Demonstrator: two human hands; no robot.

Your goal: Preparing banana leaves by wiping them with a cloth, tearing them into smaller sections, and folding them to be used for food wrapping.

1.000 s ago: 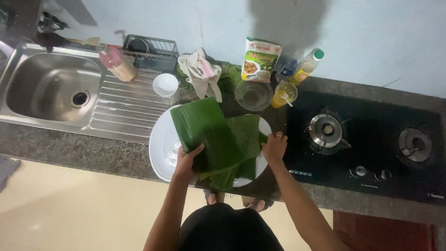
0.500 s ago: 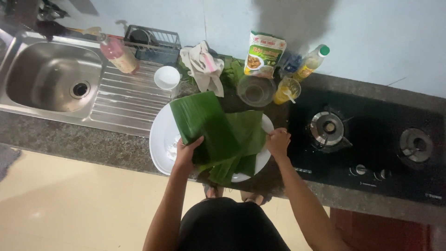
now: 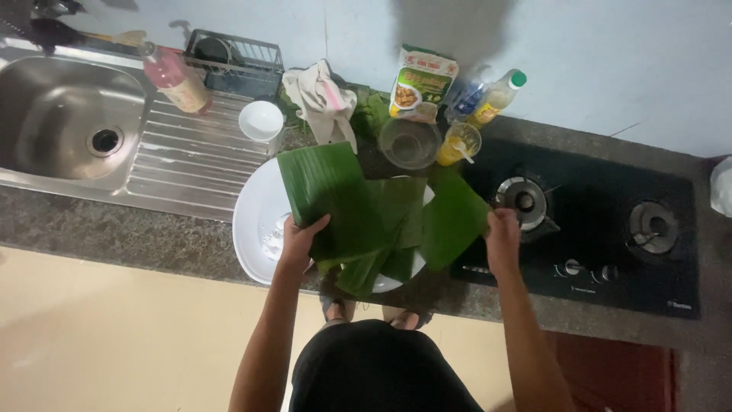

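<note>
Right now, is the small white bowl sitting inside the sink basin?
No, the small white bowl stands on the ribbed drainboard beside the sink basin, not in it.

Dim, soft indoor light with a cool cast; a dark shadow falls on the wall above, mild glare shows on the sink, and detail is slightly soft throughout.

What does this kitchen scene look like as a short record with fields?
Place: stone counter with steel sink and gas hob
Left hand: grips banana leaves over a white tray
Right hand: pulls one leaf piece toward the hob
Behind the leaves: glass bowl, white cup, packet, oil bottle
</note>
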